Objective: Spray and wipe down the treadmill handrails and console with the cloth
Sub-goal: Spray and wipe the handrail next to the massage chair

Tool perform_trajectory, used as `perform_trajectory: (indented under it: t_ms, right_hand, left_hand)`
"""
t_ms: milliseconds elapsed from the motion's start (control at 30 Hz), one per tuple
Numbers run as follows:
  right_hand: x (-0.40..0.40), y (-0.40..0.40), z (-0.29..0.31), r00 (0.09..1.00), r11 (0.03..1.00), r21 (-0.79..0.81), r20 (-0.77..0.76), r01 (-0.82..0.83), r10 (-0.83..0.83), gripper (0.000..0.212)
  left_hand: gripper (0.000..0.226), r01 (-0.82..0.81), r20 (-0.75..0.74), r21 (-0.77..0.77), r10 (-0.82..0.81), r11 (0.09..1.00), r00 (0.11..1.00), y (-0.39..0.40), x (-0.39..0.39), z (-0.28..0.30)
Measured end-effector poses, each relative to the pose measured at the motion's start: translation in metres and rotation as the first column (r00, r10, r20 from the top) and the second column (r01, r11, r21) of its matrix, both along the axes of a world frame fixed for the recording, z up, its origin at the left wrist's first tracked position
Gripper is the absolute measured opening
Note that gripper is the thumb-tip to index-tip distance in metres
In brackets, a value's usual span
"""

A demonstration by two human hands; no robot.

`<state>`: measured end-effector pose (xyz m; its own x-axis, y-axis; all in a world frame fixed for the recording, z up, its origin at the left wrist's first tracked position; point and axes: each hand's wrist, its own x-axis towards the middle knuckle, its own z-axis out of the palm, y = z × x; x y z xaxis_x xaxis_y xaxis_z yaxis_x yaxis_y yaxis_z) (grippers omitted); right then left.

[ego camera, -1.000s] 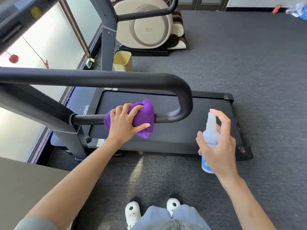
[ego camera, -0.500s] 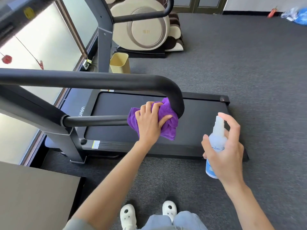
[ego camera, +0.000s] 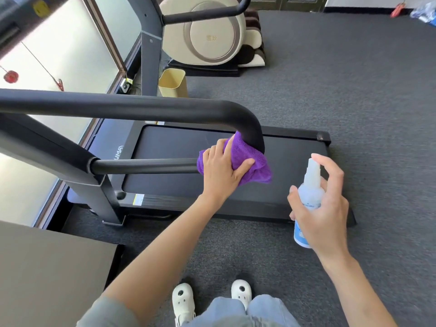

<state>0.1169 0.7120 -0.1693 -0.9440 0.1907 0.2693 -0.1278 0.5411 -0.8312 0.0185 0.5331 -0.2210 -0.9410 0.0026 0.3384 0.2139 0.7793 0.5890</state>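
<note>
A matte black tubular handrail [ego camera: 132, 109] bends down over the flat treadmill belt [ego camera: 179, 147]. The left hand [ego camera: 220, 171] grips a fuzzy purple cloth [ego camera: 245, 159] wrapped at that bend. The right hand [ego camera: 323, 208] holds a translucent cylindrical spray bottle [ego camera: 309, 192], forefinger arched above its nozzle.

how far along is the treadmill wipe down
Underway, with no finished part readable from the surfaces. In hand: the left hand grips the purple cloth round the lower handrail bar at its bend; the right hand holds the spray bottle, forefinger over the nozzle. Left: the upper handrail is untouched, and the console is barely in view.
</note>
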Motion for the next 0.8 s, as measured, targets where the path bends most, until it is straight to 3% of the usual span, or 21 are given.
perform_trajectory:
  t_ms: [267,367,533,667,800]
  right_hand:
    - [0.006,-0.017,-0.001,0.999,0.999,-0.011,0.029,-0.038,0.038,0.057]
    - [0.007,-0.026,-0.001,0.997,0.997,-0.005,0.035,-0.071,0.071,0.060]
    - [0.008,-0.050,-0.003,0.991,0.994,-0.022,0.078,-0.107,0.108,0.068]
    - [0.008,-0.071,0.002,0.982,0.986,-0.018,0.083,-0.167,0.168,0.069]
    - [0.009,-0.081,0.006,0.984,0.987,-0.002,0.068,-0.164,0.163,0.068]
  left_hand:
    - [0.076,0.080,-0.043,-0.423,-0.108,0.902,0.993,-0.054,-0.006,-0.004]
    - [0.079,0.021,-0.038,-0.438,-0.042,0.899,0.998,-0.088,-0.003,-0.009]
    - [0.074,-0.236,-0.046,-0.415,0.239,0.879,0.970,-0.143,0.019,-0.024]
    - [0.070,-0.252,-0.043,-0.460,0.262,0.851,0.964,-0.172,0.020,-0.021]
    - [0.077,-0.250,0.124,-0.411,0.325,0.877,0.938,-0.199,0.011,-0.013]
